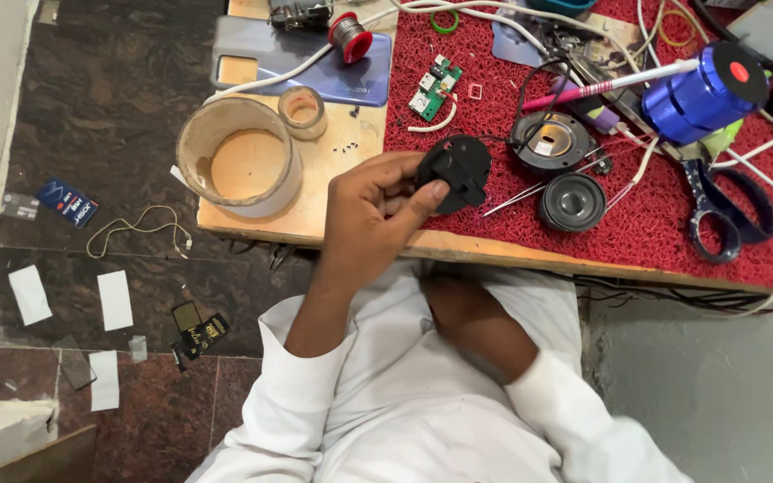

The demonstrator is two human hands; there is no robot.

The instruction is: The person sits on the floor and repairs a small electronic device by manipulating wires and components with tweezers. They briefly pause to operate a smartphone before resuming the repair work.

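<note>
**Black part held over the bench edge**

Nearest, the right hand (471,317) lies low against the white shirt, below the bench (333,228) edge; its fingers are hidden, so I cannot tell whether they are apart or closed. Above it, the left hand (378,210) has its fingers clamped on a black part (458,168), thumb across the front face, holding it just over the bench's near edge where wood meets the red mat (494,224).

Thin wires run from the part toward a speaker (552,141) just beyond; a second speaker (573,201) sits beside it, with tweezers (530,192) between. To handle this well, I judge the grip should stay on the part's rim and the wires be kept slack.

Further off lie scissors (726,210), a circuit board (434,87), a blue cylinder (704,89), a solder spool (349,36) and two tape rolls (239,156).
</note>
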